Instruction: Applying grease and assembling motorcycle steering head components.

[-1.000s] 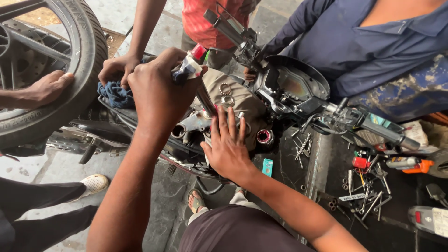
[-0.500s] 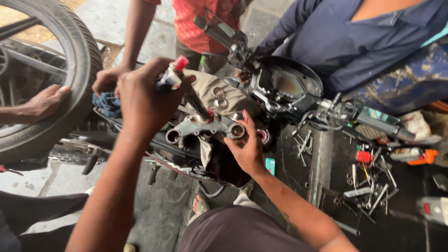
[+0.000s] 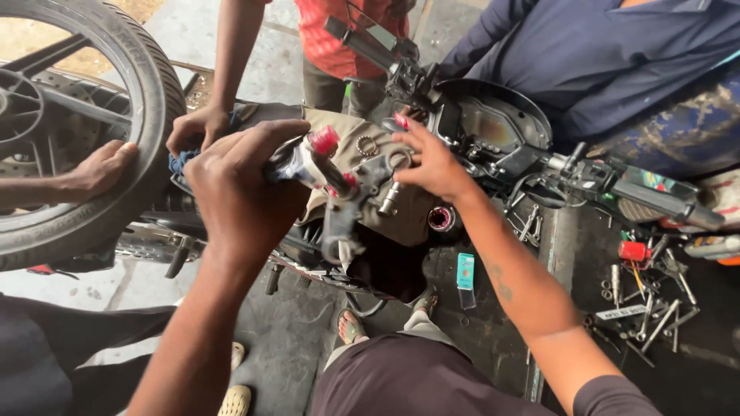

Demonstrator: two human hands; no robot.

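My left hand (image 3: 239,192) is closed around a tool with a red-capped handle (image 3: 324,140), and the tool's shaft angles down onto a grey metal fork yoke (image 3: 343,223) at the top of a motorcycle's front end. My right hand (image 3: 432,162) grips the yoke's upper end from the right, fingers over a ring-shaped part (image 3: 398,159). A silver bolt (image 3: 388,199) sticks out just below that hand. A beige cloth (image 3: 416,212) lies under the yoke.
A co-worker's hand (image 3: 100,169) rests on the front tyre (image 3: 146,92) at left. Another person's hand (image 3: 196,127) holds a blue rag (image 3: 181,163). The instrument cluster (image 3: 493,123) and handlebar (image 3: 655,192) lie to the right. Several loose tools (image 3: 647,300) litter the dark floor.
My right hand left the flat parts, took hold of the yoke and lifted it up and left. My left hand with the tool stayed over it.
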